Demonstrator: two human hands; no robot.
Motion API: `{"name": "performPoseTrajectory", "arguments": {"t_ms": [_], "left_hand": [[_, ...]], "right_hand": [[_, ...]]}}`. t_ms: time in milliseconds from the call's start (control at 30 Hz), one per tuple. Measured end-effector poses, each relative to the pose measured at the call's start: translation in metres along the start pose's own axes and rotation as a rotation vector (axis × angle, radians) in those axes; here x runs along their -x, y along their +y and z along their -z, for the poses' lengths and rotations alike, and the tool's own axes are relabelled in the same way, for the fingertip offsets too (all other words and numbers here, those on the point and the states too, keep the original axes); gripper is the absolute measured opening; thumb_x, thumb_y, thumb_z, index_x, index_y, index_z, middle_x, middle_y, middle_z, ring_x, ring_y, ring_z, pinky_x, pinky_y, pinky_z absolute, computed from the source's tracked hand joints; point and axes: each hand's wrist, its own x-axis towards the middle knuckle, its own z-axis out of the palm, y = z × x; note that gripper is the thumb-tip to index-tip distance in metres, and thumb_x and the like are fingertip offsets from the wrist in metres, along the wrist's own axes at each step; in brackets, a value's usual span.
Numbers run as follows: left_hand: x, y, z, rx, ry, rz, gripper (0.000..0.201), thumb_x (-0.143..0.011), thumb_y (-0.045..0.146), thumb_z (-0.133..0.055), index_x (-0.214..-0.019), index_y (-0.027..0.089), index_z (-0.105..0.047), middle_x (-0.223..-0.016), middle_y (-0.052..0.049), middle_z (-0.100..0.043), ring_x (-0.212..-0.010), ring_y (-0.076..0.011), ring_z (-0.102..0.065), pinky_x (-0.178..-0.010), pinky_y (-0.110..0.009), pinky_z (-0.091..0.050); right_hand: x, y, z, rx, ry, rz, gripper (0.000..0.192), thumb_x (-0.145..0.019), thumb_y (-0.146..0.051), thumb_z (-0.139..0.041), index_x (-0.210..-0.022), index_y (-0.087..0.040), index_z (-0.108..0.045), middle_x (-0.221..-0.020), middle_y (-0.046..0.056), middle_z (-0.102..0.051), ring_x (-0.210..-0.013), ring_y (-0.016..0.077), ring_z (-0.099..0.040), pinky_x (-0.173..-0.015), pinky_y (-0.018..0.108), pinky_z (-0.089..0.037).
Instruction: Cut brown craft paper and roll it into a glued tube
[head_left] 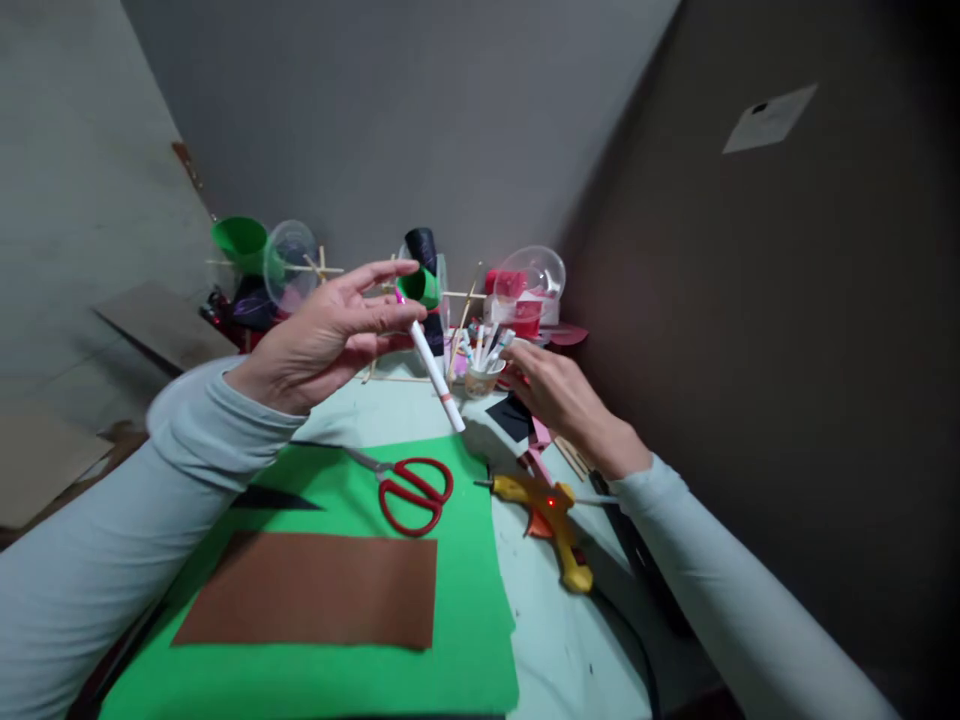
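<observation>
A white marker (435,375) with a pink end slants down from my left hand (330,335); the thumb and fingers pinch it near the pink end. My right hand (559,395) is at a small cup (480,381) holding several white markers. Its curled fingertips close on the upper end of one marker (504,341) leaning to the cup's right side; the thumb is partly hidden. Below my hands, red-handled scissors (416,495) lie on a green sheet (469,610). A brown rectangle (322,590) rests on the same sheet.
A yellow glue gun (551,510) with a lit red light lies at right, its cord running to the front. Along the back wall stand green cones (240,243), clear plastic domes (532,272), thin sticks and a black roll (422,250). Black and pink scraps lie beside my right hand.
</observation>
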Motion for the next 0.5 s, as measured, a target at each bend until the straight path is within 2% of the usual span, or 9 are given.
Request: {"name": "performPoseTrajectory", "arguments": {"t_ms": [100, 233, 367, 433, 500], "left_hand": [[0.018, -0.002, 0.005, 0.042, 0.009, -0.035, 0.039, -0.084, -0.003, -0.064, -0.12, 0.011, -0.062, -0.079, -0.002, -0.069, -0.075, -0.0116, -0.07, -0.073, -0.019, -0.058], [0.036, -0.011, 0.015, 0.054, 0.059, -0.057, 0.038, -0.085, -0.004, -0.065, -0.119, 0.011, -0.061, -0.081, -0.001, -0.069, -0.071, -0.0103, -0.068, -0.067, -0.018, -0.056], [0.053, -0.023, 0.025, 0.086, 0.153, -0.023, 0.03, -0.088, -0.006, -0.059, -0.113, 0.009, -0.062, -0.078, 0.0, -0.068, -0.066, -0.008, -0.065, -0.067, -0.018, -0.056], [0.062, -0.03, 0.028, 0.084, 0.149, 0.009, 0.028, -0.088, -0.004, -0.06, -0.113, 0.008, -0.062, -0.079, 0.0, -0.067, -0.067, -0.0078, -0.065, -0.066, -0.017, -0.055], [0.07, -0.038, 0.029, 0.073, 0.11, 0.047, 0.03, -0.087, -0.001, -0.065, -0.116, 0.007, -0.062, -0.079, -0.001, -0.067, -0.065, -0.0073, -0.064, -0.063, -0.016, -0.053]], "right_hand": [[0.01, -0.025, 0.016, -0.002, 0.114, -0.028, 0.02, -0.102, -0.016, -0.045, -0.107, -0.012, -0.064, -0.101, 0.016, -0.069, -0.085, 0.024, -0.064, -0.073, 0.034, -0.047], [0.02, -0.057, 0.016, -0.068, 0.192, -0.026, 0.017, -0.097, -0.015, -0.054, -0.112, -0.015, -0.062, -0.102, 0.014, -0.072, -0.086, 0.0256, -0.067, -0.074, 0.035, -0.049], [0.037, -0.102, 0.007, -0.434, 0.316, 0.152, 0.053, -0.093, -0.014, -0.065, -0.142, -0.021, -0.045, -0.098, 0.004, -0.072, -0.083, 0.0186, -0.069, -0.08, 0.032, -0.054], [0.044, -0.127, 0.0, -0.579, 0.335, 0.275, 0.052, -0.094, -0.017, -0.065, -0.142, -0.026, -0.046, -0.094, 0.001, -0.07, -0.079, 0.0162, -0.067, -0.077, 0.03, -0.054], [0.049, -0.148, -0.006, -0.665, 0.342, 0.364, 0.037, -0.096, -0.015, -0.061, -0.132, -0.025, -0.056, -0.092, 0.002, -0.07, -0.078, 0.0156, -0.067, -0.074, 0.029, -0.054]]}}
